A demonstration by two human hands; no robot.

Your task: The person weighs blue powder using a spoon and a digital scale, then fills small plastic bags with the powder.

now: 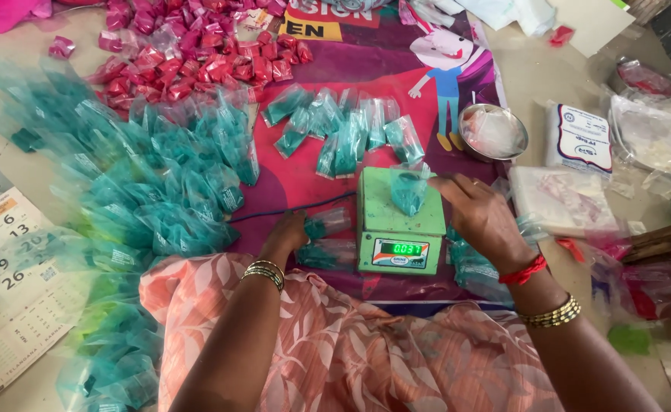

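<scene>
Presently we log a small green digital scale (400,221) on the surface, display lit, carrying one clear packet of teal powder (409,191) on its pan. Our right hand (482,216) is at that packet, fingers pinching its top edge, apparently steadying it upright so the weight reads. Our left hand (288,233) rests just left of the scale, closed loosely on another teal packet (328,223); how firm that grip is we cannot tell, as the fingers are partly hidden.

Surroundings: a large heap of teal packets (152,183) to the left; a row of filled teal packets (343,130) behind the scale; a pile of red packets (190,57) farther back; a small steel bowl (492,131) to the right; a stack of flat plastic bags (556,198) beside it; a wall calendar (7,282) lying at far left. A thin blue cord (289,207) runs to the scale, crossing near the left hand.
</scene>
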